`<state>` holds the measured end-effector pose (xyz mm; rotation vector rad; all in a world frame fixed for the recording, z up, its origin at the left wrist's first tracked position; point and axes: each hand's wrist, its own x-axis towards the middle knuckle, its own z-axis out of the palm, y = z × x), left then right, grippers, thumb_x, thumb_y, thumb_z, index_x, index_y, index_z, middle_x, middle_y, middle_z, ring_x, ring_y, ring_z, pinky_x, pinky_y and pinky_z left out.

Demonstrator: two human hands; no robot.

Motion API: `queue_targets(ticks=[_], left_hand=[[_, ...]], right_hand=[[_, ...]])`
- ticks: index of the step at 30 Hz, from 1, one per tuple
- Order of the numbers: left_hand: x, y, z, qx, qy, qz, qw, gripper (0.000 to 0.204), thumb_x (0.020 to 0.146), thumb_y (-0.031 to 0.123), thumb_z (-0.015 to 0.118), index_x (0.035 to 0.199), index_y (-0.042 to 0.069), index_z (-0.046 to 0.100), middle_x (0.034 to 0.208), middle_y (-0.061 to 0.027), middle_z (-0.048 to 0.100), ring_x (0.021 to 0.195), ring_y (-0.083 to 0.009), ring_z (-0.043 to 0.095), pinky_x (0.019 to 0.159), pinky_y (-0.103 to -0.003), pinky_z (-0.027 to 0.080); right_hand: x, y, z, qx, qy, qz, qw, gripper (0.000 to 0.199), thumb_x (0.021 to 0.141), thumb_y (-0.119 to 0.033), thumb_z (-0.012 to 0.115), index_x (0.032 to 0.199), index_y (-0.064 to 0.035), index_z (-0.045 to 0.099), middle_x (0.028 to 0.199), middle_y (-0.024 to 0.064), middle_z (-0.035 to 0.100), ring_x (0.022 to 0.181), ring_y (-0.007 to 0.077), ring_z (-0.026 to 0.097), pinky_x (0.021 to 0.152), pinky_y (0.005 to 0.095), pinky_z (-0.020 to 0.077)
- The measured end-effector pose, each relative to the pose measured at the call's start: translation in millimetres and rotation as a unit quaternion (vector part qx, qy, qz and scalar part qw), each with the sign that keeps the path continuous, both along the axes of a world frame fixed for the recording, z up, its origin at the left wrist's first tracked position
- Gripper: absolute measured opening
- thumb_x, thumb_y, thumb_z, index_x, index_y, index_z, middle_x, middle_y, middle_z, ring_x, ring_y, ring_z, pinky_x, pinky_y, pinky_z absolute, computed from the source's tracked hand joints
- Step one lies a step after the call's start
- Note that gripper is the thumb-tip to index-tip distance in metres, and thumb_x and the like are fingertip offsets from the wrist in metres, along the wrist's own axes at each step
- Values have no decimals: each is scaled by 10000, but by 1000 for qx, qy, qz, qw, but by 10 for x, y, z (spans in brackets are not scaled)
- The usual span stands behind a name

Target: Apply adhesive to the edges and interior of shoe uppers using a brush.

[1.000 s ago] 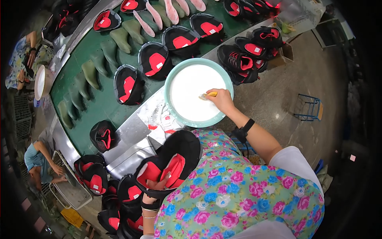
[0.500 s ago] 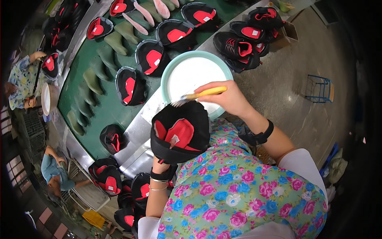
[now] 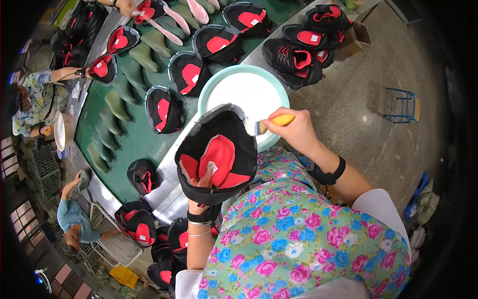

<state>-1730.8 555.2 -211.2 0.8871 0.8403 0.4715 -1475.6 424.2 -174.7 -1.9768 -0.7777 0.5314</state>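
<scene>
My left hand (image 3: 203,180) grips a black shoe upper (image 3: 191,144) with red lining, its fingers showing inside the opening. The upper's edge carries a pale wet-looking coat. My right hand (image 3: 298,130) is closed around the yellow handle of a paintbrush (image 3: 283,119). White-coated bristles touch, or come very near, the right side of the upper's edge. Just beyond both hands stands a pale green basin (image 3: 244,69) of white liquid, partly hidden by the upper and the brush.
On the green table (image 3: 144,167) lie several more uppers (image 3: 191,74) and green foot-shaped forms (image 3: 117,106). Finished-looking black shoes (image 3: 291,57) are piled at the far right, beside a cardboard box (image 3: 357,41). Two co-workers (image 3: 37,99) (image 3: 74,214) are at the left; another person's hand (image 3: 124,7) reaches in at the top.
The brush has moved from over the basin to the upper's right edge, its bristles now white. The upper has tilted, showing more lining. A co-worker's hand has appeared at the top.
</scene>
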Motion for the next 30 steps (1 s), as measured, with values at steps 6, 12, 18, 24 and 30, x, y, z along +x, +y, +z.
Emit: queue_targets(ticks=[6, 12, 18, 24, 30], left_hand=[[-7, 38, -16, 157, 98, 36, 982, 225, 880, 17, 576, 1105, 28, 576, 1042, -75, 617, 762, -130, 553, 656, -260, 424], [-16, -8, -118, 296, 31, 188, 936, 252, 808, -95, 564, 1023, -11, 664, 884, -160, 654, 687, -183, 618, 593, -274, 458], [-369, 4, -250, 86, -16, 188, 978, 420, 784, -81, 585, 1196, -2, 591, 1004, -192, 617, 839, -234, 617, 751, -318, 485], [-727, 77, -502, 251, 70, 100, 960, 313, 868, 63, 598, 1175, 35, 547, 1094, -107, 566, 971, -202, 573, 825, -329, 503], [-930, 347, -611, -101, -180, 19, 978, 240, 932, 167, 535, 1130, 34, 560, 1040, -114, 630, 903, -202, 637, 776, -330, 550]], right_hand=[[-304, 47, 306, -2, 45, 45, 998, 198, 763, -172, 745, 737, 0, 650, 596, 78, 630, 527, 110, 596, 530, 253, 474], [-380, 41, 603, 19, 182, 103, 978, 195, 753, -170, 746, 735, 7, 667, 652, 66, 657, 597, 87, 596, 583, 249, 480], [-244, 188, 460, 6, 80, 172, 982, 170, 747, -161, 749, 755, -7, 677, 673, 74, 660, 617, 96, 605, 599, 248, 484], [-109, 430, 582, 67, 15, 123, 990, 123, 769, -112, 728, 811, -5, 683, 700, 44, 675, 597, 85, 603, 583, 229, 483], [-283, 876, 879, 69, 120, 322, 936, 178, 769, -29, 717, 942, 5, 692, 913, 68, 691, 816, 98, 629, 717, 224, 489]])
